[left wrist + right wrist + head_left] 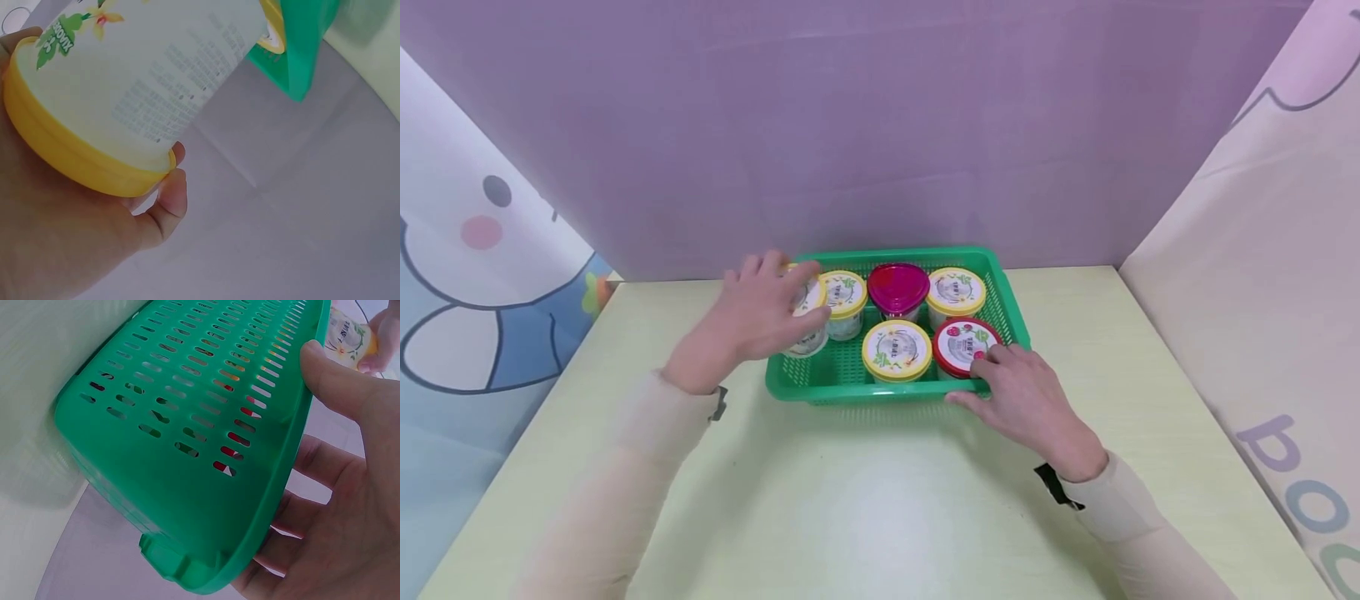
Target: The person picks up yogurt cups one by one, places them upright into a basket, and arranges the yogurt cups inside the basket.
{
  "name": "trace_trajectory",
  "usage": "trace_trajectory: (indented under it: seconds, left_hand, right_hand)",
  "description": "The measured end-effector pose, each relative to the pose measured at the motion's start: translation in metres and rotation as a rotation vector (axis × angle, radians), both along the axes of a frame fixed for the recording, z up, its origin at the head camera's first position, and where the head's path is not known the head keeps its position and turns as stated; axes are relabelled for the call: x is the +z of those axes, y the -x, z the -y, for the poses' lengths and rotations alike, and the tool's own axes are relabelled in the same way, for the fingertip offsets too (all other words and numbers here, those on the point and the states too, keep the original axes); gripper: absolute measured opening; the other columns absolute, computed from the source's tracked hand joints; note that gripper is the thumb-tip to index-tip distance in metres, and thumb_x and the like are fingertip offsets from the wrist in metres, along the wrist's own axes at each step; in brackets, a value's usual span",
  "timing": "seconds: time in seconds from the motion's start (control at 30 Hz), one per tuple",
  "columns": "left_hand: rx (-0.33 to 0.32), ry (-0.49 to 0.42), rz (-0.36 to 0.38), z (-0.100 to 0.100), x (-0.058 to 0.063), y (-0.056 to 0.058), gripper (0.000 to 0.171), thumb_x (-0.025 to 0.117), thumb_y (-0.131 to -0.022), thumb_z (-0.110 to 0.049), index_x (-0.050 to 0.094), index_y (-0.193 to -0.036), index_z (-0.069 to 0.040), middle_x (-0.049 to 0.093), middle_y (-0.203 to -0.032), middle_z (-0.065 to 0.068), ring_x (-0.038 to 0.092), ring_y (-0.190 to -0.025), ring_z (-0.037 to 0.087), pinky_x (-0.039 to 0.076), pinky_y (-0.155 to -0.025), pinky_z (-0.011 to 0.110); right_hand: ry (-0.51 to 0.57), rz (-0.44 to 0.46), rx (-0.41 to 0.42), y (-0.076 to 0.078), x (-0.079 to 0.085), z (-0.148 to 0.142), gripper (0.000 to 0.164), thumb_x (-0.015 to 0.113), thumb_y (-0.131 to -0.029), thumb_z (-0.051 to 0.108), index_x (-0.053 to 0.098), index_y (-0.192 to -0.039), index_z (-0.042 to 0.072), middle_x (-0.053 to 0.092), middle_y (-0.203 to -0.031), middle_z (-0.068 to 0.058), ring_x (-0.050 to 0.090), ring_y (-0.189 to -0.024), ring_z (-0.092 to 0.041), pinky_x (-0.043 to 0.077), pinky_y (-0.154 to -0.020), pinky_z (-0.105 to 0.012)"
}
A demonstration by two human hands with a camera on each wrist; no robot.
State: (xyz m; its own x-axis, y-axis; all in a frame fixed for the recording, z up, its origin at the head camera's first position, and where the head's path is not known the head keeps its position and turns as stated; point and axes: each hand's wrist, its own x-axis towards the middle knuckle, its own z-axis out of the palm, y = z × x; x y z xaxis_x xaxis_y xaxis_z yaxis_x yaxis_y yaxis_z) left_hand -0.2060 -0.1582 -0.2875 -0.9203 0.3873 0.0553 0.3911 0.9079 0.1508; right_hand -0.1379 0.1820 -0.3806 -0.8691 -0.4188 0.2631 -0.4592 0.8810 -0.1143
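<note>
My left hand (pixel 751 310) grips a yellow-lidded tub (pixel 156 75) by its lid, over the left end of a green plastic basket (pixel 850 392). White sides with flower pictures and small print show in the left wrist view. At the basket's front right corner, my right hand (pixel 1028 398) holds the rim, thumb outside and fingers reaching over it. Those fingertips lie at the edge of a red-lidded tub (pixel 964 343); whether they touch its lid I cannot tell. The right wrist view shows the slotted basket wall (pixel 181 512) close up.
Inside the basket stand more yellow-lidded tubs (pixel 897 350) and one tub with a magenta lid (pixel 898 287). Behind it rises a purple backdrop (pixel 880 133), with printed cloths (pixel 482 317) at both sides. The basket rests on a pale table (pixel 865 508).
</note>
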Motion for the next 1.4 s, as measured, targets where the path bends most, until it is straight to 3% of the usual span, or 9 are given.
trace_trajectory:
  seconds: [0.47, 0.87, 1.4]
  left_hand:
    - [-0.03, -0.022, 0.023, -0.01, -0.026, 0.003, 0.064, 0.052, -0.096, -0.053, 0.046, -0.151, -0.022, 0.044, -0.139, 0.018, 0.038, -0.127, 0.039, 0.033, -0.099, 0.065]
    - [-0.054, -0.006, 0.07, -0.018, -0.051, 0.001, 0.067, 0.051, -0.097, -0.055, 0.042, -0.154, -0.022, 0.041, -0.143, 0.017, 0.037, -0.124, 0.036, 0.037, -0.092, 0.059]
    - [-0.08, -0.007, 0.042, -0.031, -0.06, -0.002, 0.064, 0.049, -0.097, -0.057, 0.046, -0.151, -0.023, 0.042, -0.144, 0.016, 0.038, -0.122, 0.037, 0.038, -0.092, 0.056]
  right_hand:
    - [0.004, 0.003, -0.006, -0.001, 0.001, -0.001, 0.048, 0.083, -0.08, 0.05, 0.076, -0.097, 0.005, 0.067, -0.097, -0.012, 0.059, -0.086, -0.028, 0.052, -0.075, -0.045]
    - [0.0, -0.003, 0.001, 0.0, -0.001, 0.0, 0.049, 0.082, -0.08, 0.052, 0.076, -0.096, 0.006, 0.067, -0.095, -0.011, 0.058, -0.084, -0.027, 0.051, -0.074, -0.043]
    - [0.0, -0.019, 0.011, 0.0, -0.001, 0.001, 0.048, 0.083, -0.08, 0.051, 0.075, -0.094, 0.006, 0.066, -0.093, -0.01, 0.058, -0.082, -0.026, 0.05, -0.072, -0.042]
